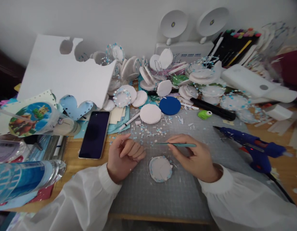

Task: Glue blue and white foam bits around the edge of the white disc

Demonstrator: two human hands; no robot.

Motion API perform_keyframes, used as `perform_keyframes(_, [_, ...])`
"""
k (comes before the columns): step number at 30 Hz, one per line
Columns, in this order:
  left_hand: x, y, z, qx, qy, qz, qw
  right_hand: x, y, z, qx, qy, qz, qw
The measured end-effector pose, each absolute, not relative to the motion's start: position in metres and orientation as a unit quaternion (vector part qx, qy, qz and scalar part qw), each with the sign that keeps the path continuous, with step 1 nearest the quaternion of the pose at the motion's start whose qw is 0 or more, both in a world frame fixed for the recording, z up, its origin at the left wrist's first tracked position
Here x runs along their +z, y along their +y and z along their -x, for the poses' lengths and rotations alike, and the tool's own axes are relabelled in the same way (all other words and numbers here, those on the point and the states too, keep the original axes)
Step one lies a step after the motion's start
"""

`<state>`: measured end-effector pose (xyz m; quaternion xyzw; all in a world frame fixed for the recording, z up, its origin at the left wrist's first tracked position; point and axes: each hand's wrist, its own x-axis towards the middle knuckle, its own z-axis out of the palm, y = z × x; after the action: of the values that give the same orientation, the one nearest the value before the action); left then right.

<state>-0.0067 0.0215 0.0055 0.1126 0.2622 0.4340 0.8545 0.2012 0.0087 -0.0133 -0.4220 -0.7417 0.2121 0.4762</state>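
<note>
One view, head: gripping tweezers [183, 145] in right hand [196, 157], just beside scattered paper bits [159, 131]. With left hand [125, 155] curled closed, nothing visible inside. Facing white disc [160, 169] with blue-flecked rim, flat on grey mat [141, 197] between hands. Probably picking up single bit, calling next for light pinch, steady aim.

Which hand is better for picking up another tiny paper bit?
Probably the right hand. It holds the tweezers, with their tips beside the scattered paper bits. The left hand is near too, but it is curled, with no tool showing.
</note>
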Motion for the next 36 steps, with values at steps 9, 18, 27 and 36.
perform_keyframes(9, [0.007, 0.021, 0.007, 0.432, 0.266, -0.114, 0.854, -0.024, 0.008, -0.200, 0.204, -0.782, 0.392, 0.440])
perform_keyframes(18, [0.006, 0.021, 0.007, 0.435, 0.281, -0.132, 0.845, -0.011, 0.009, -0.200, 0.223, -0.737, 0.409, 0.490])
perform_keyframes(27, [0.007, 0.021, 0.006, 0.431, 0.260, -0.115, 0.856, -0.018, 0.011, -0.203, 0.206, -0.802, 0.364, 0.428])
perform_keyframes(36, [0.006, 0.020, 0.006, 0.432, 0.256, -0.121, 0.856, -0.018, 0.008, -0.199, 0.230, -0.789, 0.366, 0.437])
